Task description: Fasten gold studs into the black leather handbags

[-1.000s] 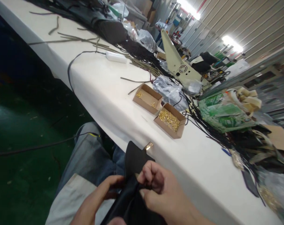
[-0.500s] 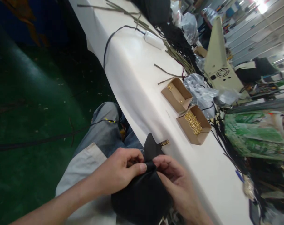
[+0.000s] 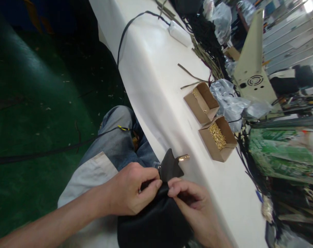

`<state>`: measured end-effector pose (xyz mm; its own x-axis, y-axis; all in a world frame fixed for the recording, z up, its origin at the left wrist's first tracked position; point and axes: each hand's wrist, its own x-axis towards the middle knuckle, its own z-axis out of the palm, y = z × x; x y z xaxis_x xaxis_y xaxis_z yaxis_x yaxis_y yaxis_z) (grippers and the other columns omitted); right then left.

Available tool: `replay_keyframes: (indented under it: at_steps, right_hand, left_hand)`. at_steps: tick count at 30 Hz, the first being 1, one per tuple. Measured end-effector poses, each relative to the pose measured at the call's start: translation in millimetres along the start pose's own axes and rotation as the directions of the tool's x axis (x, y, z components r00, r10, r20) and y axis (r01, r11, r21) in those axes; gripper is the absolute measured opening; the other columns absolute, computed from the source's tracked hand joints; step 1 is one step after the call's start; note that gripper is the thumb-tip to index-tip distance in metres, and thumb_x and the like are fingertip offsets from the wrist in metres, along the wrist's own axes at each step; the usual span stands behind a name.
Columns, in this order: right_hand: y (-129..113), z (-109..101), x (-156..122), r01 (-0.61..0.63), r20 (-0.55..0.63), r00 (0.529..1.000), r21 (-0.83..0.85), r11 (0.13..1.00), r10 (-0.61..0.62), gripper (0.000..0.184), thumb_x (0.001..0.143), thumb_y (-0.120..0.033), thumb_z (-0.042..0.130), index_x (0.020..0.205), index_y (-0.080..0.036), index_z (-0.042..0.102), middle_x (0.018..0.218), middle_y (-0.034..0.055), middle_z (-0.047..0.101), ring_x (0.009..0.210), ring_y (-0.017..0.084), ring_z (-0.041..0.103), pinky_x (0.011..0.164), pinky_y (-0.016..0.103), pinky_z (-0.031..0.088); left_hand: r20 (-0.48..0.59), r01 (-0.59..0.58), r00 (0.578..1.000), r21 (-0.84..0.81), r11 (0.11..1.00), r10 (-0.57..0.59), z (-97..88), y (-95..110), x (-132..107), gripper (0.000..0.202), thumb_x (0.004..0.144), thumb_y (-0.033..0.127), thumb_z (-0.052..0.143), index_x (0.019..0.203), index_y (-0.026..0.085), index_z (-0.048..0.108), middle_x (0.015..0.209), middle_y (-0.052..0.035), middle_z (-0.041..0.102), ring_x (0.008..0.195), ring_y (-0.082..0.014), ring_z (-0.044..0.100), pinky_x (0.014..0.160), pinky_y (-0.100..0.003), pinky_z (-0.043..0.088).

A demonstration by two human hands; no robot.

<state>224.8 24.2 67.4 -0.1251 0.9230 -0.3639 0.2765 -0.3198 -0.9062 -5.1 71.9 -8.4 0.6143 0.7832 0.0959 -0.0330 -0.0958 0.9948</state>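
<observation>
A small black bag (image 3: 153, 225) rests over my lap at the table edge, its smooth fabric gathered at the top. My left hand (image 3: 136, 189) pinches the top edge of it between thumb and curled fingers. On the other side, my right hand (image 3: 191, 203) pinches the same edge with thumb and forefinger, close to the left fingertips. A dark grey pointed flap (image 3: 170, 166) stands up behind the fingers, with a gold metal clasp (image 3: 183, 157) sticking out to its right. What lies between the fingertips is partly hidden.
Two cardboard boxes stand on the white table (image 3: 156, 69); the nearer box (image 3: 213, 150) holds small gold pieces. Beyond are plastic bags (image 3: 228, 96), a beige machine (image 3: 251, 65), a green printed bag (image 3: 280, 155) and a white power adapter (image 3: 179, 32) with cable.
My fingertips have shifted slightly along the bag's edge, and more of the grey flap shows. The clasp has turned a little. The whole view has swung slightly.
</observation>
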Motion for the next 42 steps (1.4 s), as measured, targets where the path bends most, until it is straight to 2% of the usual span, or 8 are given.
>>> replay_keyframes:
  at_steps: [6,11,19,24,30,33,37,42]
  right_hand:
    - [-5.1,0.0,-1.6,-0.122,-0.053,0.991,0.046,0.991,0.124,0.019,0.09,-0.022,0.093,0.104,-0.031,0.085,0.089,-0.0012,0.081,0.08,0.012,0.074,0.071,0.016,0.055]
    - [2.1,-1.4,-2.6,-0.151,-0.032,0.988,0.091,0.984,0.154,0.017,0.09,-0.026,0.094,0.103,-0.03,0.084,0.087,-0.0005,0.08,0.075,0.01,0.072,0.069,0.014,0.055]
    - [6.9,-7.2,-3.1,0.036,0.005,0.999,-0.129,0.991,-0.035,0.025,0.088,-0.012,0.087,0.102,-0.034,0.087,0.088,-0.0022,0.083,0.074,0.011,0.076,0.069,0.013,0.059]
    - [-19.2,-7.8,4.2,0.313,0.173,0.949,-0.464,0.829,-0.262,0.034,0.091,-0.006,0.075,0.108,-0.033,0.083,0.096,-0.006,0.087,0.085,0.011,0.084,0.084,0.014,0.062]
    - [-45.4,1.7,6.3,0.274,0.201,0.961,-0.59,0.759,-0.19,0.025,0.098,-0.012,0.068,0.114,-0.028,0.079,0.101,-0.0016,0.085,0.083,0.013,0.081,0.079,0.02,0.063]
    - [-61.3,11.6,18.4,0.133,0.044,0.991,-0.492,0.86,-0.128,0.013,0.094,-0.017,0.07,0.101,-0.023,0.079,0.089,0.001,0.082,0.073,0.015,0.076,0.068,0.023,0.061]
    - [-82.3,26.8,46.0,0.012,-0.203,0.976,-0.308,0.951,-0.078,0.011,0.081,-0.023,0.078,0.091,-0.021,0.072,0.074,0.0007,0.07,0.064,0.015,0.061,0.054,0.024,0.046]
    - [-76.4,37.5,76.0,0.002,-0.275,0.961,-0.121,0.993,-0.036,0.026,0.067,-0.025,0.075,0.089,-0.023,0.06,0.065,-0.0064,0.058,0.058,0.011,0.048,0.052,0.023,0.035]
  left_hand:
    - [0.057,0.061,0.997,-0.128,0.99,-0.054,-6.3,3.4,-5.7,0.026,0.108,0.045,0.067,0.097,0.022,0.064,0.081,0.0038,0.064,0.075,-0.0133,0.062,0.07,-0.027,0.042]
    - [0.137,0.091,0.987,-0.069,0.993,-0.081,-10.3,2.6,-2.3,0.024,0.11,0.038,0.064,0.092,0.022,0.062,0.073,0.0066,0.055,0.068,-0.011,0.051,0.065,-0.028,0.035]
    - [0.229,0.166,0.968,-0.294,0.941,-0.099,-10.6,-9.2,-1.2,0.021,0.104,0.031,0.069,0.087,0.02,0.064,0.072,0.0074,0.05,0.068,-0.0112,0.045,0.061,-0.028,0.033]
    - [0.258,0.178,0.96,-0.284,0.942,-0.104,-8.6,-8.5,1.1,0.02,0.104,0.029,0.068,0.087,0.02,0.064,0.073,0.0072,0.049,0.07,-0.0115,0.045,0.064,-0.028,0.034]
    - [0.254,0.23,0.953,-0.258,0.938,-0.164,-18.7,-0.5,19.9,0.027,0.103,0.038,0.069,0.084,0.02,0.063,0.074,0.0061,0.053,0.072,-0.013,0.048,0.064,-0.028,0.036]
    - [0.04,0.254,0.967,-0.115,0.96,-0.251,-37.5,21.7,32.7,0.019,0.102,0.036,0.068,0.09,0.021,0.072,0.083,0.0015,0.07,0.08,-0.018,0.063,0.072,-0.03,0.045]
    - [-0.403,0.169,0.91,0.145,0.975,-0.098,-46.7,66.8,26.5,0.042,0.11,0.058,0.057,0.131,0.025,0.072,0.127,-0.0073,0.078,0.119,-0.0331,0.071,0.1,-0.043,0.053]
    - [-0.335,0.069,0.937,0.448,0.891,0.096,-16.7,59.0,4.7,0.099,0.08,0.061,0.092,0.162,0.027,0.048,0.165,-0.0194,0.058,0.157,-0.0545,0.046,0.132,-0.077,0.027]
